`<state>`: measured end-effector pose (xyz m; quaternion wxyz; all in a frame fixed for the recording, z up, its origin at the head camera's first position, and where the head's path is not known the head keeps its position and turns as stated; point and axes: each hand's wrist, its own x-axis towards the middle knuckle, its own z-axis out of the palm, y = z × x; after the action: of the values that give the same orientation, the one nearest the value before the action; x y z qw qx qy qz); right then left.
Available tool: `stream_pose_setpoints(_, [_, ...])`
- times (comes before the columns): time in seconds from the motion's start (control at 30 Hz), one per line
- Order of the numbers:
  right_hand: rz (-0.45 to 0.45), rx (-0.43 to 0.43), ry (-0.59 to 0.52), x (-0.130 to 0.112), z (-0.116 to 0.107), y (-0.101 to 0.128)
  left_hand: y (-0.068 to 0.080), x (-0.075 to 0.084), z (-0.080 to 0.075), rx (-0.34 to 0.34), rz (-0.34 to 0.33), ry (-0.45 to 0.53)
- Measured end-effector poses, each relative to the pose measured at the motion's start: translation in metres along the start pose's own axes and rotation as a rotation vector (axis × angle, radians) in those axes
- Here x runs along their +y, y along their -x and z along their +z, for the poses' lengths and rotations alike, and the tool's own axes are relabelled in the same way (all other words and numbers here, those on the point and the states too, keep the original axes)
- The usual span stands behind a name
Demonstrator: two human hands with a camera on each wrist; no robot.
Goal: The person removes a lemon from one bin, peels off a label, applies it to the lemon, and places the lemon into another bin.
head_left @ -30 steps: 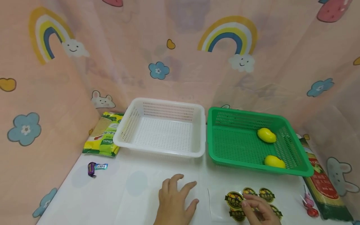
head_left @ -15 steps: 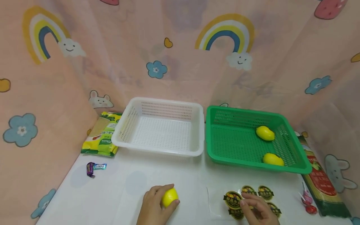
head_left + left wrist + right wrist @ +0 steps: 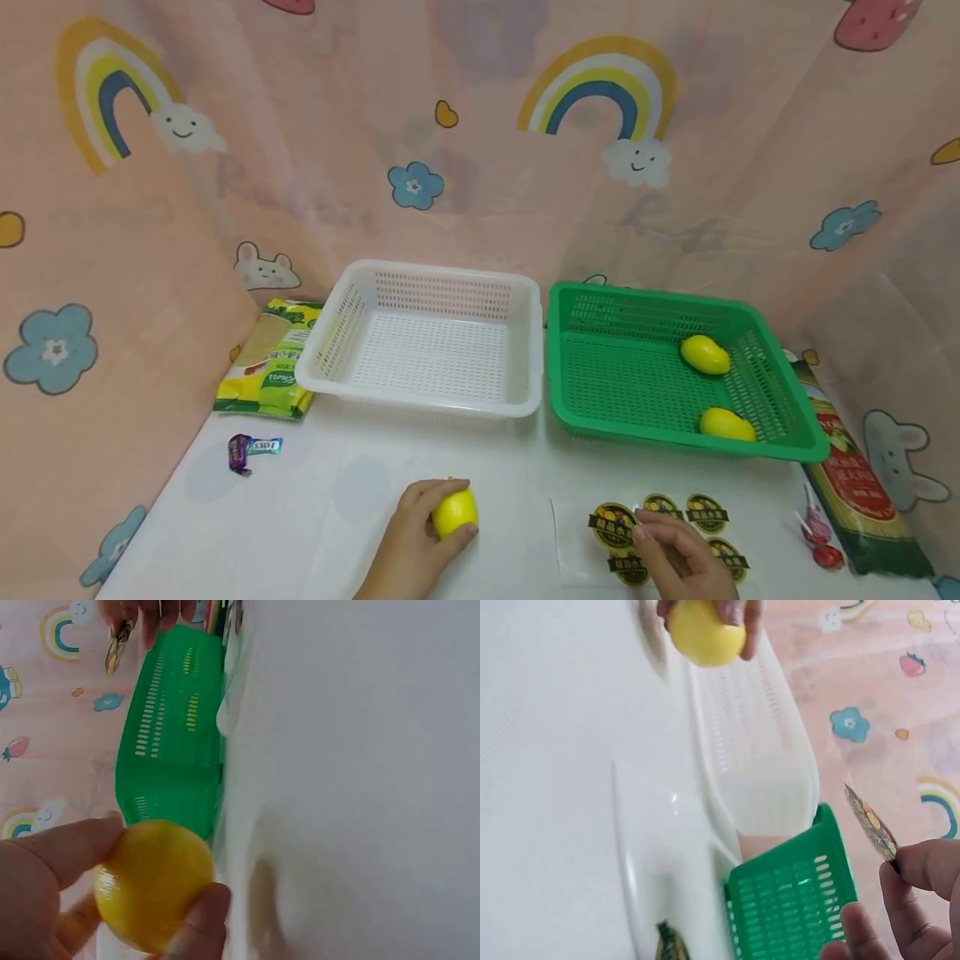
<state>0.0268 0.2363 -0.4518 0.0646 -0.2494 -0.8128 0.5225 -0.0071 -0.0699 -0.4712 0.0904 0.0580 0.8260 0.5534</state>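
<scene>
A yellow lemon-like fruit [image 3: 454, 512] is sitting in the curled fingers of the left hand [image 3: 416, 542], low over the white table [image 3: 315, 533] in front of the white basket [image 3: 427, 346]; the wrist view is showing thumb and fingers wrapping the fruit [image 3: 154, 885] just above the tabletop. To its right, the right hand [image 3: 675, 554] is pinching a round dark-and-gold sticker [image 3: 870, 823] between thumb and fingertips, lifting it edge-on in the wrist view, over a clear backing sheet [image 3: 573, 542] carrying more of the same stickers [image 3: 705, 512]. Behind the sheet, the green basket [image 3: 675, 379] is standing just beside the white one, their rims almost touching, and is holding two more yellow fruits [image 3: 705, 354] near its right wall. Farther out, a green-and-yellow packet [image 3: 270, 367] is lying left of the white basket, a small purple wrapped candy [image 3: 251, 450] is resting near it, and a long red-and-green packet [image 3: 855, 483] and a red lollipop [image 3: 821, 546] are lying at the table's right edge.
</scene>
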Motion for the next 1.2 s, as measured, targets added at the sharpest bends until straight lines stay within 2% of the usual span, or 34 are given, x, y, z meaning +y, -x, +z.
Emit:
stream_pose_setpoints(0.17, [0.011,-0.087,-0.032,-0.019,0.006,0.004,-0.011,0.018,-0.006,0.037,0.090,0.243])
stream_pose_setpoints(0.3, [-0.090,-0.160,-0.047,-0.041,0.015,0.014,-0.017,0.032,-0.001,0.043,0.169,0.436])
stream_pose_setpoints(0.4, [-0.170,-0.189,-0.065,-0.058,0.020,0.020,-0.019,0.037,0.004,0.016,0.230,0.519])
stream_pose_setpoints(0.53, [-0.209,-0.210,-0.103,-0.079,0.029,0.025,-0.020,0.040,0.011,-0.052,0.286,0.593])
stream_pose_setpoints(0.67, [-0.234,-0.239,-0.119,-0.092,0.040,0.029,-0.017,0.038,0.015,-0.109,0.295,0.645])
stream_pose_setpoints(0.77, [-0.267,-0.249,-0.130,-0.095,0.048,0.032,-0.015,0.036,0.017,-0.122,0.307,0.683])
stream_pose_setpoints(0.9, [-0.286,-0.235,-0.128,-0.094,0.054,0.033,-0.014,0.033,0.021,-0.109,0.339,0.721])
stream_pose_setpoints(0.97, [-0.291,-0.225,-0.120,-0.092,0.056,0.033,-0.013,0.034,0.025,-0.097,0.331,0.732])
stream_pose_setpoints(1.2, [-0.314,-0.228,-0.105,-0.088,0.060,0.034,-0.010,0.039,0.030,-0.039,0.239,0.730])
